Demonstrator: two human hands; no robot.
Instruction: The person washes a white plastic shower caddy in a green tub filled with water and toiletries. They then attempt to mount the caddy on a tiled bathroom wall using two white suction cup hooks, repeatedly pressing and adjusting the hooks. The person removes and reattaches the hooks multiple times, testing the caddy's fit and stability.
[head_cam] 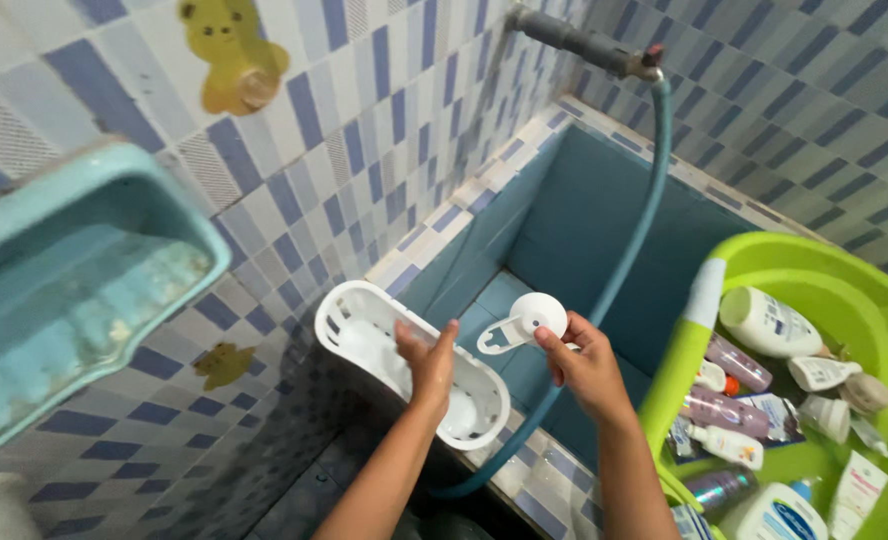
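Plastic rack (364, 325), light and stiff, pinched at its rim by left hand (427, 355); right hand (582, 362) fingers grip suction cup (530, 320).

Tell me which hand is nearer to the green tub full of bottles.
Right. The right hand, holding a white suction-cup piece, is just left of the green tub and close to its rim. The left hand rests on the white basket, farther left.

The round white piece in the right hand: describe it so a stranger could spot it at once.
Start at the teal tiled water basin in the corner. In front of it, the right hand holds a white suction cup. Unlike the white slotted basket at the left hand, it is a small dome with a flat bracket.
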